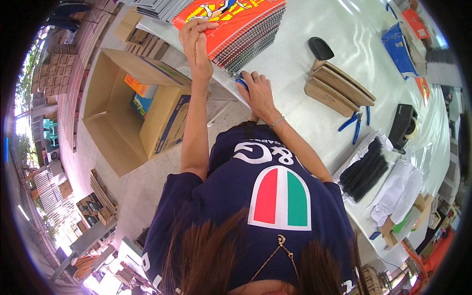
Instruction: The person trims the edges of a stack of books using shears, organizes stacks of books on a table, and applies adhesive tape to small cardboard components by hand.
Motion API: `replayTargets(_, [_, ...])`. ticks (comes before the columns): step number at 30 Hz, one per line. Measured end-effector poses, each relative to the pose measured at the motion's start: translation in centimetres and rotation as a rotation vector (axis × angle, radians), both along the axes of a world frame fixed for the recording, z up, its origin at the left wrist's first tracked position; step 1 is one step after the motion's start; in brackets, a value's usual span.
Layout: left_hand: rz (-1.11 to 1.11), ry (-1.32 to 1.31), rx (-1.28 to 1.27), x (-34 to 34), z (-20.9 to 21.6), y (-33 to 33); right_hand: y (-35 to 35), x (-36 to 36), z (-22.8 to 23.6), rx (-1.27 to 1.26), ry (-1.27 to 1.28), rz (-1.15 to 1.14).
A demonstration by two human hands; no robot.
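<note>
A stack of spiral notebooks [230, 30] with red-orange covers lies at the table's far left edge, dark wire coils along its right side. My left hand [196, 46] grips the near left corner of the top notebook, fingers over its cover. Just below the stack, my right hand [258, 93] is closed around blue-handled pliers [241, 83]; their jaws are hidden. Right of this hand stands a brown wooden holder [337, 88], with a black rounded object [320, 48] beyond it. Another pair of blue-handled pliers [357, 125] lies beside the holder.
An open cardboard box [118, 113] with colourful books inside stands left of the table [290, 78]. Black wire coils [365, 169], a black tape dispenser [403, 125] and white wrapping [399, 189] lie on the right. A blue container [397, 51] sits at the far right.
</note>
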State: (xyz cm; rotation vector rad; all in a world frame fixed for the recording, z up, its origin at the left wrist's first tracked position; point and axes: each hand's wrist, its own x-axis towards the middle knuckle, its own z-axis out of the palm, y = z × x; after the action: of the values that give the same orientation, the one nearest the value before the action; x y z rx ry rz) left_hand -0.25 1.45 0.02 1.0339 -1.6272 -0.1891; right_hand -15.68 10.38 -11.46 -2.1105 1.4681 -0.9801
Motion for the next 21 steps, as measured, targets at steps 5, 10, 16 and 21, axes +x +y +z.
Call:
replayTargets(5, [0.002,-0.019,-0.001,0.2,-0.2,-0.1,-0.7,-0.4,0.5,0.750,-0.585,0.259])
replayTargets(10, [0.001,0.046,-0.020,0.0,-0.1,0.0,-2.0,-1.6,1.6,1.248,-1.020,0.475])
replayTargets(16, [-0.004,0.037,0.012,0.1,-0.1,-0.1,0.4,-1.1,0.0,0.159,-0.116,0.083])
replayTargets(21, [-0.001,0.031,0.017,0.0,0.2,0.1,0.9,-1.3,-0.6,-0.030,0.071,-0.007])
